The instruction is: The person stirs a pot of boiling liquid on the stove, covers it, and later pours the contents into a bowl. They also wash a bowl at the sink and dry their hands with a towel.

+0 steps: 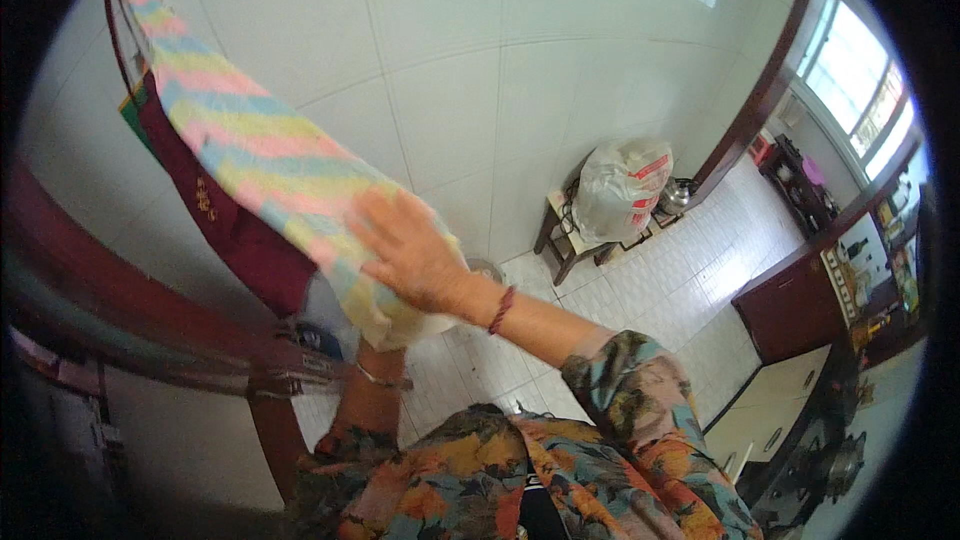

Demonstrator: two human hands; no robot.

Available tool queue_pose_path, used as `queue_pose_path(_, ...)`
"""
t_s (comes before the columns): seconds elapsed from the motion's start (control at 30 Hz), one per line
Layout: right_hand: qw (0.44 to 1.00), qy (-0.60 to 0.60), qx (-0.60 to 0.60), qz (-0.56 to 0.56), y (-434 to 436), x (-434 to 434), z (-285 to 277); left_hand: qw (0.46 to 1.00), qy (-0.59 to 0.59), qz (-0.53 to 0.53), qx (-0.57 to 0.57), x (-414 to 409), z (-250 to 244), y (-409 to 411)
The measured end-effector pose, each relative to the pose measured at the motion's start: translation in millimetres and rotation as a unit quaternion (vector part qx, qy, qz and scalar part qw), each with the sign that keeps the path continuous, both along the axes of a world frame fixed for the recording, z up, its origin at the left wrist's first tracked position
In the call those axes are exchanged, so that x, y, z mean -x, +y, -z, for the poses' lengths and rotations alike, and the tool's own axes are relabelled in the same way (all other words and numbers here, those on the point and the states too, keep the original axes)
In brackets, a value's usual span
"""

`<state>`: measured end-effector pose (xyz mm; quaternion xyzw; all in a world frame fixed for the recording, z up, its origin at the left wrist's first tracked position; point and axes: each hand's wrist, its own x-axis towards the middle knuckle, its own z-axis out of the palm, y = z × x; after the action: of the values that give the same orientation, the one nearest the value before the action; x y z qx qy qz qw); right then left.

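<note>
A striped towel (262, 142) in pink, yellow and blue hangs along the tiled wall from the upper left. My right hand (409, 251) lies across its lower end, blurred, fingers stretched out over the cloth and thumb apart. Around that wrist is a dark red braided cord (501, 310). The towel's lower end covers my left hand, so its fingers are hidden. Only my left forearm (375, 390) shows, wearing a bangle (382, 381). Behind the towel hangs a maroon cloth (225, 217) with yellow writing and a long strap.
A small stool (562, 240) by the wall bears a bulky item under a clear plastic bag (622, 191). A metal kettle (675, 196) stands beside it. Cabinets (780, 397) line the right side, and a doorway with a dark frame (757, 82) leads towards a window (855, 67).
</note>
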<state>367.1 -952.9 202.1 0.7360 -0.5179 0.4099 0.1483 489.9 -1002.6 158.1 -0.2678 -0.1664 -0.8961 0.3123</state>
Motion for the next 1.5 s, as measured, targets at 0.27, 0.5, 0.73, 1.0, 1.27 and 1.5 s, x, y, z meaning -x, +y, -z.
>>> queue_pose_path(0.27,0.967,-0.187,-0.054,-0.161,10,-16,-19,0.998,0.002,0.049,-0.037,26,4,11)
queue_pose_path(0.5,0.807,-0.458,-0.150,-0.340,16,5,-33,0.996,0.033,0.064,-0.047,43,-4,3)
queue_pose_path(0.73,0.571,-0.717,-0.091,-0.389,36,4,-34,0.995,0.063,0.060,-0.052,50,-11,-15)
queue_pose_path(1.0,0.962,-0.266,0.042,-0.045,19,4,-16,1.000,0.019,-0.002,-0.003,51,-18,-27)
queue_pose_path(1.27,0.989,0.034,0.131,-0.064,21,44,-39,0.995,-0.032,-0.091,0.002,54,-32,-23)
queue_pose_path(1.5,0.998,0.024,-0.013,0.053,49,21,-47,0.984,-0.080,-0.156,-0.006,73,-43,-12)
